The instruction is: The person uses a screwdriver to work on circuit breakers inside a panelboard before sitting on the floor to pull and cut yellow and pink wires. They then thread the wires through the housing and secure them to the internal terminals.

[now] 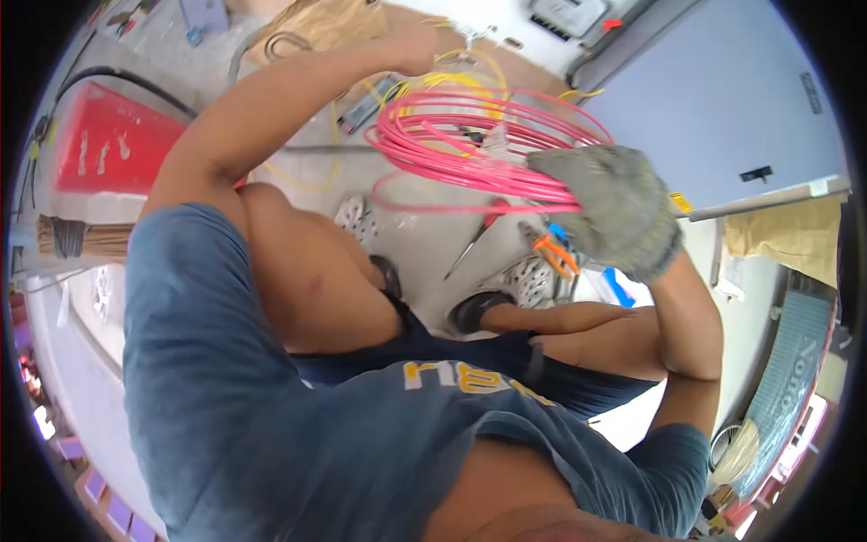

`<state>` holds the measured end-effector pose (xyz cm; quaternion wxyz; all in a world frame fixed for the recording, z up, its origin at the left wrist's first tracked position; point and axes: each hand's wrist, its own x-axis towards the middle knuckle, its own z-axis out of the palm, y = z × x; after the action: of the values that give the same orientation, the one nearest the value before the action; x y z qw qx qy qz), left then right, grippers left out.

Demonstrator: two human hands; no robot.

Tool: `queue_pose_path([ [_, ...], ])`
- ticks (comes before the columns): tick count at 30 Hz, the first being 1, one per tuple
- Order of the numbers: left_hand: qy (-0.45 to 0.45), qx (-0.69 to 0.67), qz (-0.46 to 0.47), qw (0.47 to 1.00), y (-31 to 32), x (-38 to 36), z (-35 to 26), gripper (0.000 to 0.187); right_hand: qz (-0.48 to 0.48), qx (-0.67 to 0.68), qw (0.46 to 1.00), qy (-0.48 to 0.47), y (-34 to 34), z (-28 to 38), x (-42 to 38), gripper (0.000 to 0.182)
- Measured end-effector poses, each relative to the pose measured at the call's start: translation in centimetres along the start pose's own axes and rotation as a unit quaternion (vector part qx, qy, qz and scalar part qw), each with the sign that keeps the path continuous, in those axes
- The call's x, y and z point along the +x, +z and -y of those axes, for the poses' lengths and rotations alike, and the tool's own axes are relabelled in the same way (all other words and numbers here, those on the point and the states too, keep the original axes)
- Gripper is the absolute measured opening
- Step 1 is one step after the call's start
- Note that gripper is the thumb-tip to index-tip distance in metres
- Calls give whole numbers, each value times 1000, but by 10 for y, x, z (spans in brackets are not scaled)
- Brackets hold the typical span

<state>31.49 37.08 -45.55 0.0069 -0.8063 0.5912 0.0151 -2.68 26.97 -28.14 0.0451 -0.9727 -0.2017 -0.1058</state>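
Note:
My right hand [607, 203], in a grey work glove, is closed round one side of a coil of pink cable [452, 167]. The coil hangs above the floor, its loops spreading to the left. A small pale tag [495, 142] shows among the loops. My bare left hand [414, 50] is beyond the coil, near thin yellow cable [465, 86]. It looks fist-like and slightly blurred, and anything in its fingers is hidden. Below the coil lie a screwdriver [476, 239] with a red handle and orange-handled pliers [553, 253].
A red box-like object [117, 144] stands at left, with a black cable [135, 79] behind it. A brown paper bag [316, 32] sits at the far side. A large grey panel [722, 99] stands at right. My feet in patterned clogs [528, 278] are near the tools.

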Motion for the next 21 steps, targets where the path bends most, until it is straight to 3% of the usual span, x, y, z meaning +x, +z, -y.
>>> queue_pose_path([
  [2,79,23,121,989,21,-38,19,23,-48,60,997,15,-6,-5,-2,37],
  [3,120,-102,33,987,40,-71,30,22,-64,98,989,96,-8,-7,-5,36],
  [4,88,-162,44,982,38,-100,29,19,-82,129,973,172,-7,-11,-6,36],
  [5,55,-221,51,972,35,-129,27,16,-87,138,970,178,-3,-18,-4,36],
  [6,-49,-219,158,962,17,-162,14,12,-45,171,946,271,2,-27,-1,37],
  [7,-161,-292,224,916,3,-188,5,12,1,199,913,356,8,-34,2,38],
  [8,-270,-360,279,848,-5,-213,-5,12,5,203,914,352,15,-39,3,38],
  [10,-373,-432,181,801,1,-272,-25,12,92,245,905,335,31,-47,5,36],
  [11,-419,-473,141,762,7,-297,-40,13,89,233,920,303,39,-43,10,32],
  [12,-471,-525,99,702,15,-319,-54,14,91,235,919,302,48,-43,11,32],
  [15,-567,-630,-16,530,45,-366,-95,17,240,275,894,258,75,-50,14,26],
  [17,-594,-662,-63,453,60,-378,-110,20,267,268,898,225,82,-49,16,27],
  [19,-604,-675,-89,414,70,-384,-113,23,283,214,922,156,99,-53,9,32],
  [21,-605,-675,-101,411,71,-379,-98,27,251,192,941,124,107,-49,7,33],
])
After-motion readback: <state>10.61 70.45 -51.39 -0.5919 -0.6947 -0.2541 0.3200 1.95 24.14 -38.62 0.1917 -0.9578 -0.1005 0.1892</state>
